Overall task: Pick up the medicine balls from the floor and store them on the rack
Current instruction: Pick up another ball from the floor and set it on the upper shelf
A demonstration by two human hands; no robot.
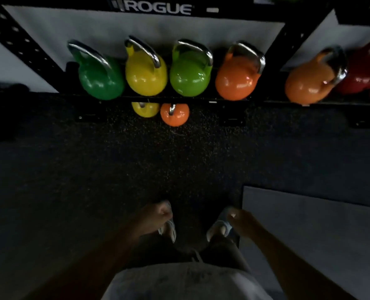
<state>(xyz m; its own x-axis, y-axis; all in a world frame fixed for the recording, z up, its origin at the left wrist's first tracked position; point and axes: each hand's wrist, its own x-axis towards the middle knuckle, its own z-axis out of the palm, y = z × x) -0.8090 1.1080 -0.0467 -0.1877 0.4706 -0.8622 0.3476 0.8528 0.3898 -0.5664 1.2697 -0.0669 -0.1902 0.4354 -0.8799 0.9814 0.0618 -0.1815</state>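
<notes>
I look straight down at a dark rubber floor in front of a black rack [292, 37]. No medicine ball shows in this view. My left hand [156, 214] hangs low near my left shoe, fingers curled into a loose fist with nothing in it. My right hand [238, 218] hangs by my right shoe, also curled and holding nothing. Both hands are well short of the rack.
Several kettlebells sit on the rack's low shelf: a green kettlebell [99, 76], a yellow one [146, 72], a lime one [189, 75] and two orange ones [237, 79]. Two small kettlebells [174, 114] stand on the floor below. A grey mat [309, 230] lies at right.
</notes>
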